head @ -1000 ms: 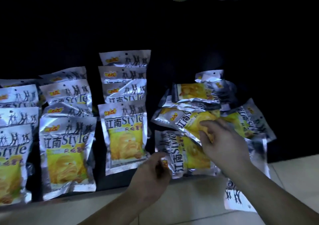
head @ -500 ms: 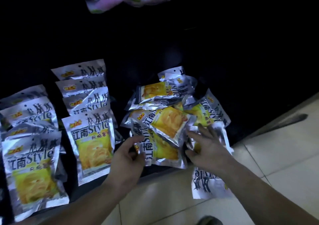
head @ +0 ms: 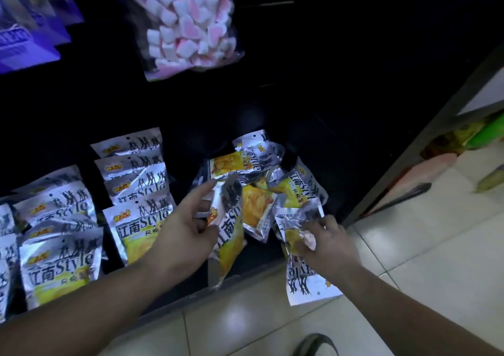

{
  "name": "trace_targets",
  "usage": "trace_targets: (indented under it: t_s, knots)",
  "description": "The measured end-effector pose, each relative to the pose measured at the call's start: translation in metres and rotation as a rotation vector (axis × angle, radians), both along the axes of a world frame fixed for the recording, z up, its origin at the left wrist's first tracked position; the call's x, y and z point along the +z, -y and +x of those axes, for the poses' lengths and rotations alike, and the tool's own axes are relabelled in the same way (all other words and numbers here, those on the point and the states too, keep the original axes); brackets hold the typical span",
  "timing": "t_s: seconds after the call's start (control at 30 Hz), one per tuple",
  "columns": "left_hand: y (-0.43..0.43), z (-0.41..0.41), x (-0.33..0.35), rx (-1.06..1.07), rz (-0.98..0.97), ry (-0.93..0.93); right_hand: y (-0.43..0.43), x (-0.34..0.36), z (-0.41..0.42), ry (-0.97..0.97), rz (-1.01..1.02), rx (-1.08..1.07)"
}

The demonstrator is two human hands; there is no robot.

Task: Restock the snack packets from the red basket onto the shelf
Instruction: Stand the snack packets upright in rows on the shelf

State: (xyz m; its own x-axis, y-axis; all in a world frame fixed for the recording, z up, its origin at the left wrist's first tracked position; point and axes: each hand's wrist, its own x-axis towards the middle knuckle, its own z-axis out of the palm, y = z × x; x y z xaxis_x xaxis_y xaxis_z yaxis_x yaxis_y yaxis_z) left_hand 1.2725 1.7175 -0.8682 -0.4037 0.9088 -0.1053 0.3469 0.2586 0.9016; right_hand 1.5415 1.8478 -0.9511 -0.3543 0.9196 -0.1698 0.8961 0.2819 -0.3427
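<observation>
Here left hand pinches snack packet near top.

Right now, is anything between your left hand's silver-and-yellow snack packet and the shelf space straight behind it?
Yes. A loose heap of the same foil packets lies on the dark shelf directly behind the silver-and-yellow snack packet that the left hand grips.

Left hand: moved up from the pile's near edge; now grips front packet, tilted up. Right hand: off pile top; now pinches edge packet overhanging shelf.
</observation>
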Motion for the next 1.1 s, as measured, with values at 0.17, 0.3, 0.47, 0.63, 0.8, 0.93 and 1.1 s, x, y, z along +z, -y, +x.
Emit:
trace_targets:
  t_s: [0.17, 0.3, 0.47, 0.63, 0.8, 0.93, 1.1]
  knots:
    - [-0.021, 0.002, -0.004, 0.056, -0.101, -0.001, -0.002, -0.011, -0.002, -0.029, -0.153, 0.090]
    - [-0.044, -0.015, -0.001, 0.052, -0.206, 0.055, -0.013, -0.023, -0.021, 0.013, -0.260, 0.018]
    - [-0.075, -0.026, -0.003, 0.029, -0.224, 0.123, -0.022, -0.028, -0.032, -0.080, -0.038, -0.031]
    - [-0.072, -0.021, -0.020, 0.232, -0.097, 0.194, -0.023, -0.022, -0.022, -0.236, 0.009, -0.070]
    - [-0.066, -0.043, -0.022, 0.245, -0.071, 0.185, -0.035, 0.005, -0.044, -0.357, 0.143, -0.135]
    - [-0.060, -0.058, -0.027, 0.244, -0.055, 0.185, -0.065, 0.033, -0.076, -0.401, 0.191, -0.138]
    - [-0.063, -0.075, -0.021, 0.248, -0.010, 0.205, -0.085, 0.041, -0.110, -0.354, 0.241, -0.191]
